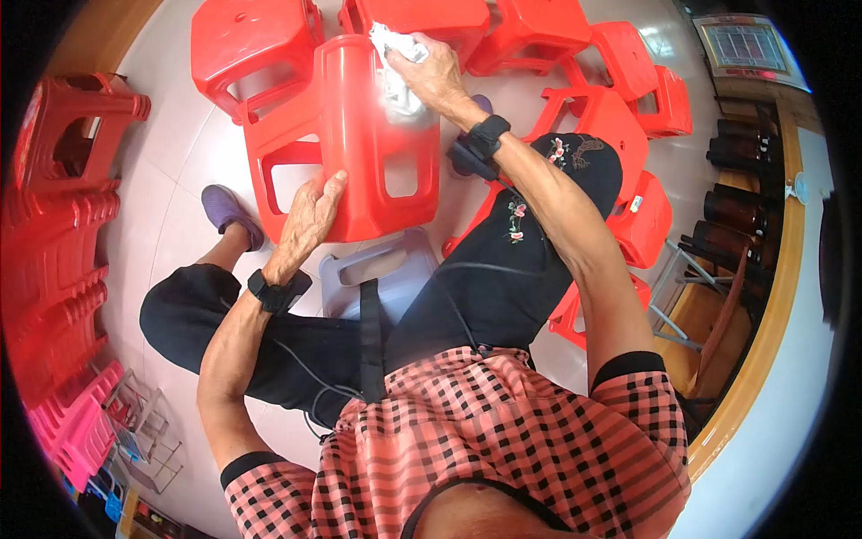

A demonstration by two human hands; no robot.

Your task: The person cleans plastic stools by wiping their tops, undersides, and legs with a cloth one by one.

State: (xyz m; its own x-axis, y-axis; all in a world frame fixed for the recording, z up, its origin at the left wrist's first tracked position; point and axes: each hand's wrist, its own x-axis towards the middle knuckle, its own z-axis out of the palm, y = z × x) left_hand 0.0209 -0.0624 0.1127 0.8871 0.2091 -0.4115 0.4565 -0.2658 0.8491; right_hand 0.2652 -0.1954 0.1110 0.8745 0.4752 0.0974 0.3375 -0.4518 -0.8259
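Between my knees a red plastic stool [346,117] is tipped on its side, its legs and cut-out openings facing up. My left hand [314,211] grips the stool near its lower end, the thumb lying on the red leg. At the stool's upper right, my right hand [435,76] is closed around a crumpled white cloth [401,94]. Part of the cloth hangs down against the stool's side, slightly blurred. The far side of the stool and some left fingertips are hidden.
More red stools [256,45] stand on the tiled floor ahead and to the right. Tall stacks of red stools [63,225] line the left, with pink stools [85,418] lower down. A grey-blue stool [382,269] is below me. Wooden shelving [772,296] runs along the right.
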